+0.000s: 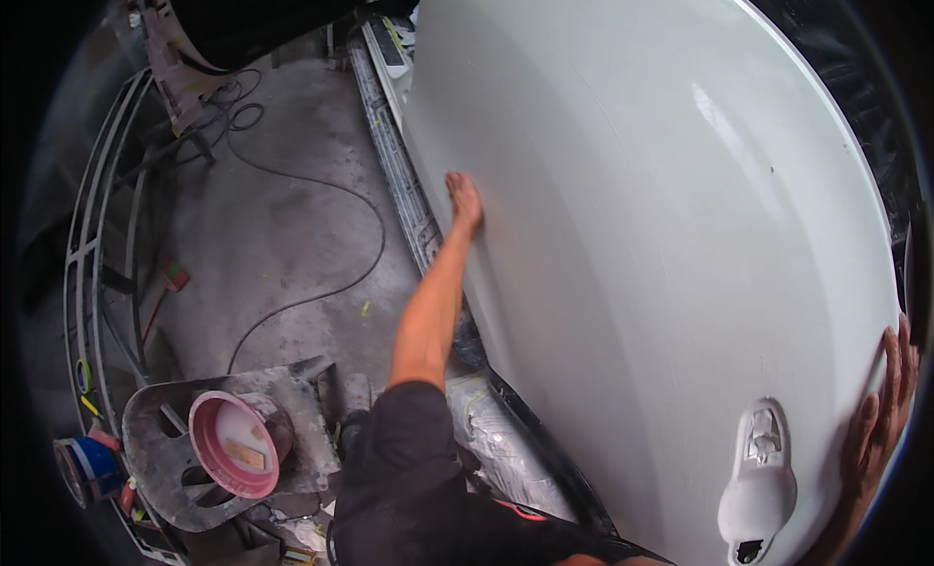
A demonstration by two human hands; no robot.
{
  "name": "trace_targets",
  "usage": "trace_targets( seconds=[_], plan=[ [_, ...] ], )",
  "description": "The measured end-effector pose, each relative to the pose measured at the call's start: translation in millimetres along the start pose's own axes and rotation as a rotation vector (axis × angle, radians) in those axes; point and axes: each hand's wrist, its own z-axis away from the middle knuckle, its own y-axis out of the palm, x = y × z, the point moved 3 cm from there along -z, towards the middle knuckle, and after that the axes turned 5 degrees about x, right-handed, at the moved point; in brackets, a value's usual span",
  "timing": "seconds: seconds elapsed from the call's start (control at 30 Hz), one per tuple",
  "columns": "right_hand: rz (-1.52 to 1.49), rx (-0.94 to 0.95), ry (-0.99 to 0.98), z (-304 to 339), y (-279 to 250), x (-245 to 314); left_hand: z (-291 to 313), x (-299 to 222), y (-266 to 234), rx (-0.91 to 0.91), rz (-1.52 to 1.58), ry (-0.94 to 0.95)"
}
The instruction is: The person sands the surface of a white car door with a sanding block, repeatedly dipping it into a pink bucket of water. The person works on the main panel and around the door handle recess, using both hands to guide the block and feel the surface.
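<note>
A large whitish car door panel fills the right half of the head view. Its handle recess shows bare at the lower right, without a handle. My left hand is stretched out along the panel's lower left edge and lies against it with straight fingers, holding nothing. At the far right, my right hand rests flat on the panel near its other edge, fingers extended and a little apart. A few small dark specks mark the panel's surface.
At the lower left, a pink bucket of cloudy water, with a small tan block in it, stands on a worn stool. A dark hose winds over the grey floor. Beyond stands a metal rack with tape rolls. Plastic wrapping lies by the panel.
</note>
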Motion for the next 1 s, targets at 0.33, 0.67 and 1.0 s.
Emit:
trace_targets(
  seconds=[0.33, 0.67, 1.0],
  plan=[
    [-0.031, 0.072, -0.022, 16.9, 20.8, -6.0, 327.2, -77.2, 55.8, 0.365, -0.076, 0.478],
    [-0.144, 0.019, 0.014, 4.1, 13.7, 15.5, 262.4, -77.8, 68.3, 0.197, 0.005, 0.208],
    [-0.309, -0.105, -0.046, -14.5, -13.7, 29.1, 28.5, -142.2, -13.1, 0.055, 0.223, -0.003]
  ],
)
